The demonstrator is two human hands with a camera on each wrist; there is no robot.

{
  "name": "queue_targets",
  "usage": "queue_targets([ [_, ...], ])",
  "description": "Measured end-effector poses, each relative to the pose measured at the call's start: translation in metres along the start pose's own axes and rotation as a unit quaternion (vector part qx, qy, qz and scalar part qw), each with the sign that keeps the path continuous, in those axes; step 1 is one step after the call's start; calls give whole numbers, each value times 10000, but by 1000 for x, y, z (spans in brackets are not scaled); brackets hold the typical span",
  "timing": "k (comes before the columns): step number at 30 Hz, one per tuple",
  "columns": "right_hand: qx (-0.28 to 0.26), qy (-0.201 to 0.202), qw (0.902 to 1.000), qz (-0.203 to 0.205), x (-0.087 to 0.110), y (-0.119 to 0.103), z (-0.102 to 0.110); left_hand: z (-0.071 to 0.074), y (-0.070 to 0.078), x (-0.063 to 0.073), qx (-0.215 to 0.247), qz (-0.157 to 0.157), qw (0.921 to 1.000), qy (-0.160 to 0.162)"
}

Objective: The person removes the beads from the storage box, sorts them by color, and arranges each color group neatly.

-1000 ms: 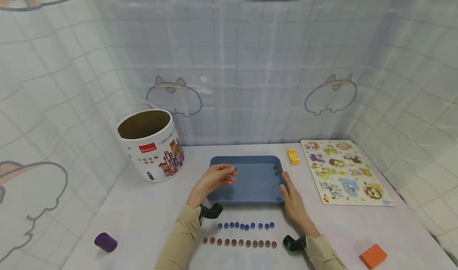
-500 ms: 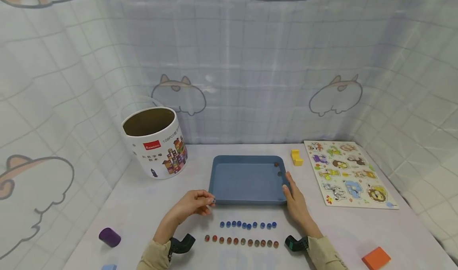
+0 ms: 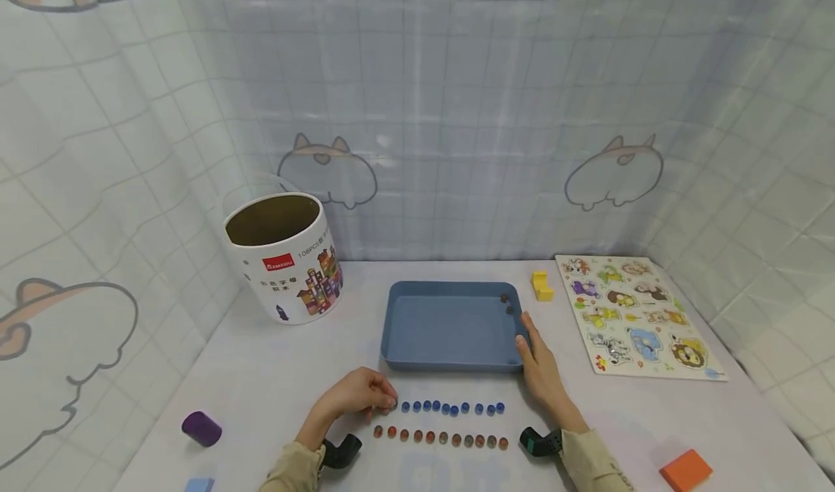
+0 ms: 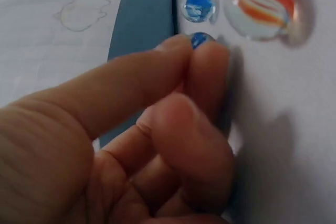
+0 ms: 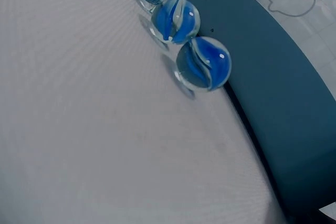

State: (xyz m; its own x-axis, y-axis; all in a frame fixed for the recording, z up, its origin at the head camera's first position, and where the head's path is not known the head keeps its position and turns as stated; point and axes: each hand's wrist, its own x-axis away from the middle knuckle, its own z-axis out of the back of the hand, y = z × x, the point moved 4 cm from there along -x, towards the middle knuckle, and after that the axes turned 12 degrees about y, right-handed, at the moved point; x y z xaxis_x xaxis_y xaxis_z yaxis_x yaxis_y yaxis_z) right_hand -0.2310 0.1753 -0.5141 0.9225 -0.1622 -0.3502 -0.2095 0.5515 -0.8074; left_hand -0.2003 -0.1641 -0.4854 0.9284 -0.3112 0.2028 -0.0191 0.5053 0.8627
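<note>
My left hand (image 3: 362,392) is at the left end of a row of blue marbles (image 3: 436,406), its thumb and finger pinching a blue marble (image 4: 200,39). The fingertips hide most of that marble. Nearer me runs a second row of red-orange marbles (image 3: 418,436). Behind both rows lies a shallow blue-grey tray (image 3: 450,332) with dark marbles (image 3: 509,309) near its right wall. My right hand (image 3: 544,369) rests along the tray's right side, fingers straight. The right wrist view holds blue-swirled glass marbles (image 5: 203,64) beside the tray's wall, with no fingers in sight.
A white printed bucket (image 3: 283,260) stands at the back left, a purple cylinder (image 3: 201,429) at the left. Right of the tray are a yellow block (image 3: 542,287) and an animal puzzle board (image 3: 642,318). An orange block (image 3: 686,470) and a light-blue block (image 3: 198,485) lie near the front.
My left hand has come from over the tray, past its front left corner, down to the left end of the blue row with a marble. The right hand has stayed at the tray's side.
</note>
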Motion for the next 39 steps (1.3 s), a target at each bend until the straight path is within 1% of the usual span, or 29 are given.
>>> queue_targets([
  [3,2,21,10000,7,-2,2,1,-2,3,-2,-173,-5,9998,119],
  [5,-1,0,10000,-14,-3,3,2,-1,9,-2,-263,-61,9996,121],
  [7,42,3,10000,-25,-3,4,4,0,21,-4,-343,-239,9991,94],
  [9,55,30,10000,-21,-3,4,6,1,38,-10,-369,-434,9984,53],
  [11,26,74,10000,-12,-4,4,8,0,57,-20,-335,-633,9974,-6],
  [12,25,91,10000,-15,-5,4,9,-1,65,-27,-280,-683,9973,-31],
  [15,-40,56,10000,-62,-6,3,9,-8,86,-51,-119,-674,9976,-40],
  [17,-40,26,9999,-93,-5,2,7,-15,96,-70,-30,-599,9982,-13],
  [20,-69,-1,9999,-131,-4,2,3,-30,107,-101,12,-442,9990,18],
  [24,-120,-1,9999,-106,-5,1,0,-49,112,-142,169,-214,9996,20],
  [27,-137,14,9999,-80,-4,0,-1,-62,113,-164,421,0,9990,127],
  [30,-135,39,9999,-85,-4,0,-1,-76,116,-178,611,178,9976,260],
  [33,-131,55,9999,-77,-4,-1,-1,-87,119,-187,671,353,9957,532],
  [36,-148,49,9998,-90,-4,-2,0,-97,120,-192,558,594,9928,877],
  [39,-163,33,9998,-102,-3,-1,0,-107,119,-195,627,919,9869,1165],
])
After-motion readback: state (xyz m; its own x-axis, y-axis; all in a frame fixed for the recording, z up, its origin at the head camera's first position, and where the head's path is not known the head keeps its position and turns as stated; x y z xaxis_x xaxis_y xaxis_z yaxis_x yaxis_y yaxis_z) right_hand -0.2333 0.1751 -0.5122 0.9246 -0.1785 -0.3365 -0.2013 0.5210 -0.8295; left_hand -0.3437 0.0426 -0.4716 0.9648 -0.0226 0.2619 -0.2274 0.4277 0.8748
